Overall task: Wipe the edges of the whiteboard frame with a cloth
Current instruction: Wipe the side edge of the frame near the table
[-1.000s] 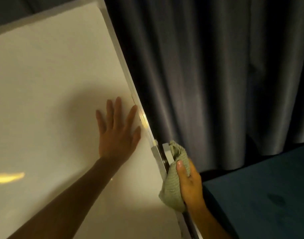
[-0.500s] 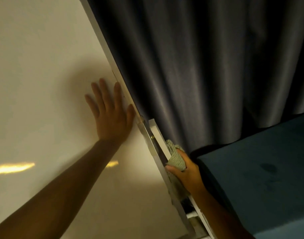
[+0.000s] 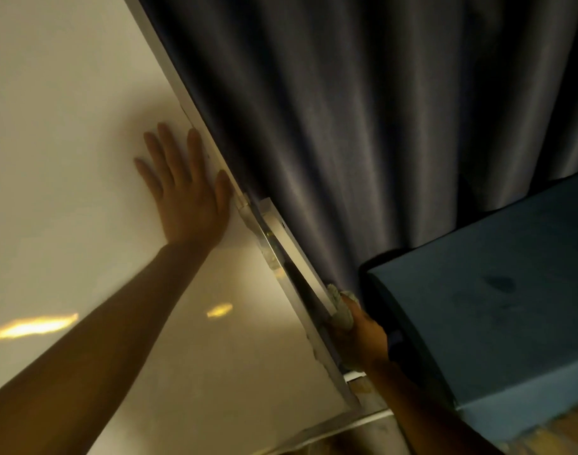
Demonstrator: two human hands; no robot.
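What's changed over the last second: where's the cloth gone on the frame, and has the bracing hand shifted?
The right hand, gripping the cloth throughout, has slid down the whiteboard's right frame edge and is now close to the lower corner; less of the cloth shows. The view has shifted too. The left hand stays flat on the whiteboard beside the frame, fingers spread. Curtain unchanged.

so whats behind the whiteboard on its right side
A dark grey curtain hangs behind the whiteboard. A white bracket runs behind its right frame edge, where the right hand holds a cloth. The board covers everything further left.
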